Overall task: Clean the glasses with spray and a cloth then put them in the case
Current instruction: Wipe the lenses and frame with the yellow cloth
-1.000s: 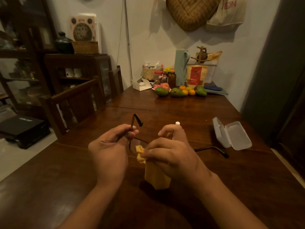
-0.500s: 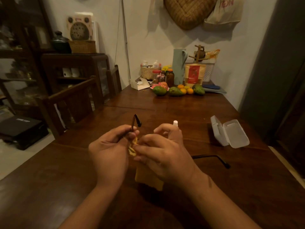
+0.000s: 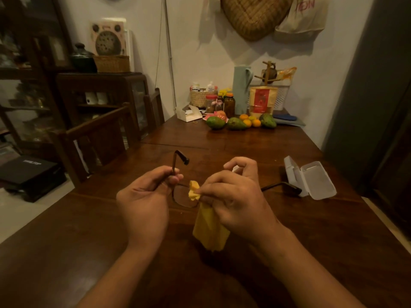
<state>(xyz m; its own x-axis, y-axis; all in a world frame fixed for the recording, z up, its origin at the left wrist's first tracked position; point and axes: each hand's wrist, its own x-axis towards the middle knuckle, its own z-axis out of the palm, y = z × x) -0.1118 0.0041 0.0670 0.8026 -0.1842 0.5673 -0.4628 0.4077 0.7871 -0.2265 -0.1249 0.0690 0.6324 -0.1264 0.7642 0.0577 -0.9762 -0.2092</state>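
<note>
My left hand (image 3: 144, 201) grips the dark-framed glasses (image 3: 184, 198) by the left side of the frame, one temple arm sticking up above my fingers. My right hand (image 3: 235, 201) pinches a yellow cloth (image 3: 209, 225) against the left lens; the rest of the cloth hangs down below my palm. The other temple arm reaches right, toward the case. A small white spray bottle (image 3: 236, 168) is tucked in the same right hand, mostly hidden by the fingers. The white glasses case (image 3: 311, 178) lies open on the table to the right.
The dark wooden table (image 3: 222, 143) carries avocados and oranges (image 3: 238, 123), jars, a basket, a light-blue jug (image 3: 241, 90) and a small white box (image 3: 189, 114) at its far end. Wooden chairs (image 3: 97, 138) stand along the left side. A dark door is on the right.
My right hand has drawn the cloth rightward across the lens after pressing it close to my left hand, and the glasses sit slightly higher. The case has stayed in place.
</note>
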